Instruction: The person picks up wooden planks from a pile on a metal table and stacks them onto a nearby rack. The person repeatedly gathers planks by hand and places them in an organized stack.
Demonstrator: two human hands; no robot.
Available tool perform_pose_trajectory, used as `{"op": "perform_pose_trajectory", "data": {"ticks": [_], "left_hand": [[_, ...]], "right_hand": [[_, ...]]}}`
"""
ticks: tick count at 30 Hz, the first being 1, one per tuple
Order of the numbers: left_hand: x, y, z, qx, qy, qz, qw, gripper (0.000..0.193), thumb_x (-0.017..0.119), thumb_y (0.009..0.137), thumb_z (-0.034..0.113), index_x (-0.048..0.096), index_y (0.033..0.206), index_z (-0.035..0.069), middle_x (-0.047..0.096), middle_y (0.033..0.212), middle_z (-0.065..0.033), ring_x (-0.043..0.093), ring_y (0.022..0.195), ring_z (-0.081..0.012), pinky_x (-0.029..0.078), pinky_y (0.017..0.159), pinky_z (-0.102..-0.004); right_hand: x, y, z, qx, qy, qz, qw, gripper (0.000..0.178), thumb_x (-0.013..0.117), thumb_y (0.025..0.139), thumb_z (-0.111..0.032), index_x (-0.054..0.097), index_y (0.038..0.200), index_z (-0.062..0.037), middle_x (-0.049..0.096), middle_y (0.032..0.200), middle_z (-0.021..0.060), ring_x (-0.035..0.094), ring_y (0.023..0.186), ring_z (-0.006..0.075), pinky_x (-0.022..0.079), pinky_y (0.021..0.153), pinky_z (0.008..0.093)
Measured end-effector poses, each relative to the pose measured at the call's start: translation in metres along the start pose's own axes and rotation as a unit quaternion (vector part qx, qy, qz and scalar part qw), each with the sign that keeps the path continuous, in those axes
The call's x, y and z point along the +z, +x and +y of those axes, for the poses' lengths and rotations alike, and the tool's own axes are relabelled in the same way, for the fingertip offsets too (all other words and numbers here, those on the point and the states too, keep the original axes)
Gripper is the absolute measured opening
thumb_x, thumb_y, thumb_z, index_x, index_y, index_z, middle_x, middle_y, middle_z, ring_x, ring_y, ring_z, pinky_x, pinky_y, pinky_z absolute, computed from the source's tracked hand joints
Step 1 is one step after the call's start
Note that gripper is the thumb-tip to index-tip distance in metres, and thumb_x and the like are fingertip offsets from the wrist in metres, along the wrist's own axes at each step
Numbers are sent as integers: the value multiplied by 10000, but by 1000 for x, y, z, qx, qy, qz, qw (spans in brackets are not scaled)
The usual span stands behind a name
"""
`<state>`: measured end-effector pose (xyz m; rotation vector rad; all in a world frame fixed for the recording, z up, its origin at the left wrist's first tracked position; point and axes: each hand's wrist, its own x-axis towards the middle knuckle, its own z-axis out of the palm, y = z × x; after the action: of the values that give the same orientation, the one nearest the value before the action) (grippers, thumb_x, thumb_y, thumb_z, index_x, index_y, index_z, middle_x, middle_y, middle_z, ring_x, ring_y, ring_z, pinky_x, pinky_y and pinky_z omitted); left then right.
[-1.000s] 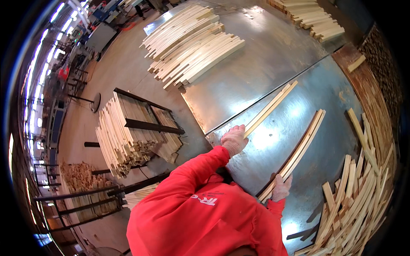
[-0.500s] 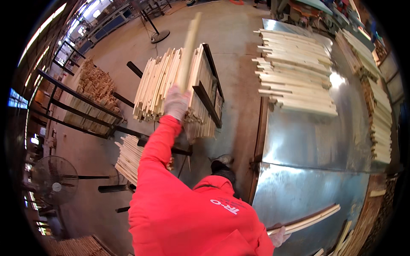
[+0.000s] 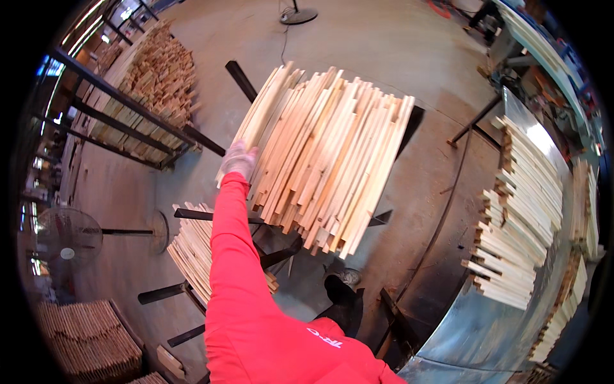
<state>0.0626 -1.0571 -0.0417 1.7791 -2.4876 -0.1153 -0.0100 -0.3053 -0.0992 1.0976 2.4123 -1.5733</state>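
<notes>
My left hand (image 3: 238,160), in a pale glove, is at the near end of a wooden strip (image 3: 261,115) along the left edge of a stack. Its fingers are closed round that strip, which lies level with the others. The stack of wooden strips (image 3: 320,160) rests on a black metal rack (image 3: 240,80), the ends uneven toward me. My left arm, in a red sleeve, reaches forward to it. My right hand is out of the picture.
On my right, a shiny metal table (image 3: 441,339) carries rows of pale strips (image 3: 521,217). A standing fan (image 3: 67,237) and a smaller strip pile (image 3: 192,249) are at left. Beyond them, a black-framed rack (image 3: 115,109) holds more wood. A round black base (image 3: 299,16) stands ahead.
My left hand has lowered the raised strip onto the stack's left side. My view has swung right to left, bringing the stack to the middle. My right hand and its strips have left the picture.
</notes>
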Motion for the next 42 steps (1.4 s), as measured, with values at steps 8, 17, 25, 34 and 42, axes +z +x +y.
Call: {"op": "perform_pose_trajectory", "data": {"ticks": [8,17,25,34,42], "left_hand": [[67,8,-15,106,-251,13,962,472,537,966,424,646,1129,-5,635,1144,-265,604,1101,-398,487,942,-437],[55,50,63,152,-193,-126,961,521,449,969,472,632,1188,37,618,1199,-255,575,1127,-430,461,969,-466],[-37,-3,119,183,-297,7,937,450,420,1015,312,517,1354,34,570,1325,-203,603,1125,-310,518,935,-388],[-28,-632,285,642,-213,-674,296,605,565,984,365,393,1441,8,543,1313,-124,588,1141,-219,507,941,-396],[-10,-947,185,120,-24,-929,349,496,676,928,292,503,1296,9,624,1127,-155,631,1031,-319,546,893,-471]], "right_hand": [[20,16,-12,3,-26,-55,998,427,645,901,-199,506,1242,17,612,1099,186,630,919,297,527,807,418],[-55,16,31,29,32,51,998,352,647,899,-226,572,1154,5,640,1017,155,645,847,271,541,745,396],[-246,-24,117,26,159,193,968,303,650,897,-249,630,1076,-6,665,945,128,658,784,248,553,691,376],[-287,-114,69,28,725,-30,687,568,637,881,-288,484,1265,103,630,1089,201,637,995,292,558,877,396],[-441,-150,145,52,65,152,985,684,501,917,-596,532,1310,-37,670,1106,236,662,1008,368,486,947,394]]}}
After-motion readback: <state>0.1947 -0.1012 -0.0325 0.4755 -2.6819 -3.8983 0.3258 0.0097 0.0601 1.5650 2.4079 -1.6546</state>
